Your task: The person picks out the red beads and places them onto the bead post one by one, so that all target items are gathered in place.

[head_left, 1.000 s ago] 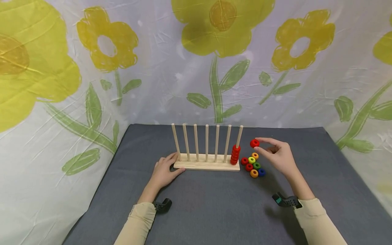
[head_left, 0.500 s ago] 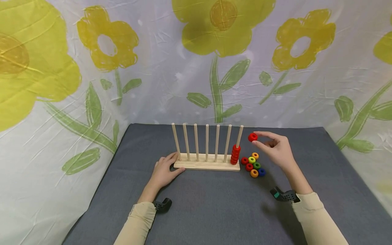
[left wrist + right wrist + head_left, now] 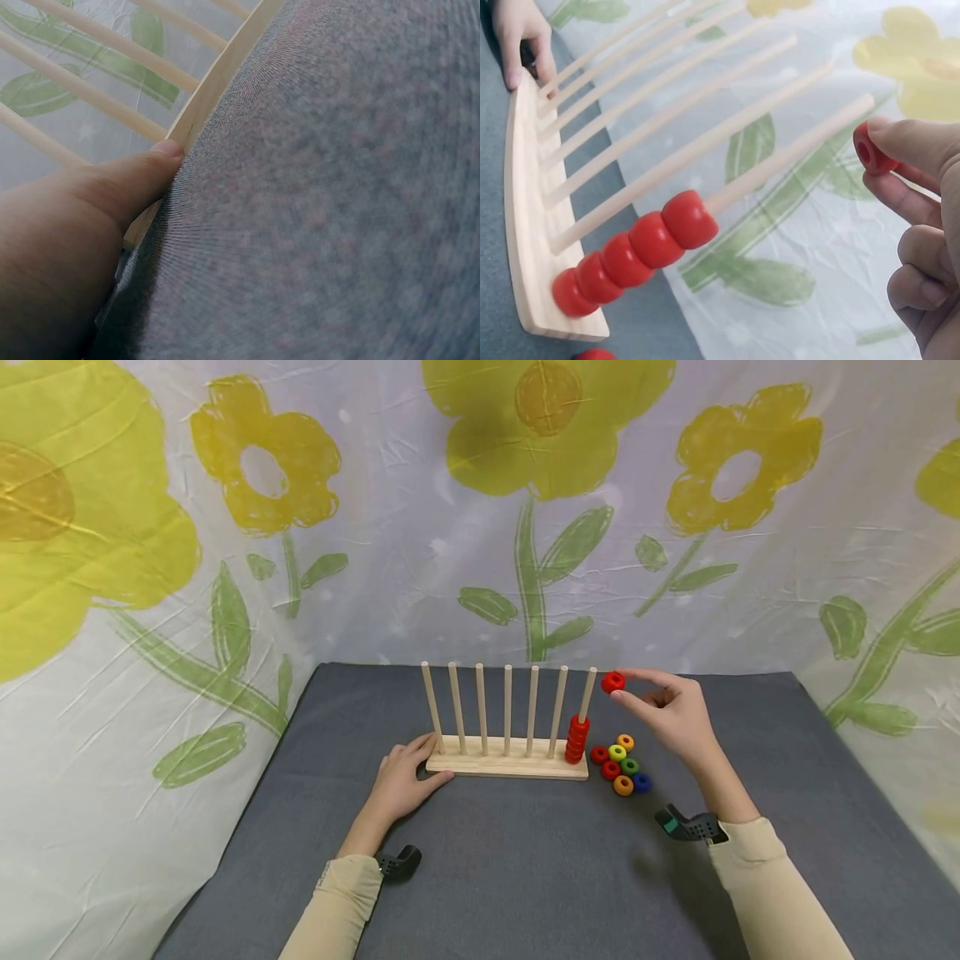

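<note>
My right hand [image 3: 675,714] pinches a red bead [image 3: 612,682] between thumb and fingertips. In the right wrist view, the hole of this red bead [image 3: 867,152] faces the top of the end peg [image 3: 802,150], with a small gap between them. Several red beads [image 3: 576,740] are stacked on that rightmost peg of a wooden peg stand [image 3: 510,766]; its other pegs are bare. At the stand's left end my left hand [image 3: 399,785] grips the base, thumb in front and fingers behind. The left wrist view shows the thumb [image 3: 154,172] against the base edge.
Loose beads lie right of the stand: two red, with an orange bead [image 3: 623,786], a blue bead [image 3: 641,783], a green bead [image 3: 629,767], a yellow-green bead [image 3: 617,752] and another orange one. A dark grey cloth [image 3: 510,868] covers the table; a flowered sheet [image 3: 390,577] hangs behind.
My right hand has risen and moved left with the red bead, bringing it close beside the top of the rightmost peg. The left hand and the stand have stayed put.
</note>
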Available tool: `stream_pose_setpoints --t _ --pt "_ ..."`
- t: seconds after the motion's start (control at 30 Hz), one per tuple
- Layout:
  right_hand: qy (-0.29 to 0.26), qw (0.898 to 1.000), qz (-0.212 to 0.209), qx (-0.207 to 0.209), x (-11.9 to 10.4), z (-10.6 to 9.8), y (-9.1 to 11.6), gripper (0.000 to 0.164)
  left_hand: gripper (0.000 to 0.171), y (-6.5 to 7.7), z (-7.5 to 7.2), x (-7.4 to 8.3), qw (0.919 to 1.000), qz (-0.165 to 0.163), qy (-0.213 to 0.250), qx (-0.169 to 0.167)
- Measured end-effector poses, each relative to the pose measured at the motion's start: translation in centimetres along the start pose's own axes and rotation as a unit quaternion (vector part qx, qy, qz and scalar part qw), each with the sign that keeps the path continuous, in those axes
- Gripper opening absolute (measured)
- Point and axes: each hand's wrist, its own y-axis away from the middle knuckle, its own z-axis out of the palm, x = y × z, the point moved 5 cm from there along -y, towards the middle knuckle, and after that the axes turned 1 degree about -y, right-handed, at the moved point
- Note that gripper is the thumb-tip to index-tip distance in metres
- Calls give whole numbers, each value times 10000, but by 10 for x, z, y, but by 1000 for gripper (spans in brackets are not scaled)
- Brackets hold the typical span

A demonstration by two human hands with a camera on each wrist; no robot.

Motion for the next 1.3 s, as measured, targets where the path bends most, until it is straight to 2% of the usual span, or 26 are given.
stream_pose_setpoints --t 0.7,1.3 --pt "-264 9994 -229 -36 -15 -2 -15 28 82 -1 1 -2 10000 0 18 -43" --pt "-371 9986 -367 -117 -23 5 -21 27 82 -1 1 -2 10000 -11 16 -12"
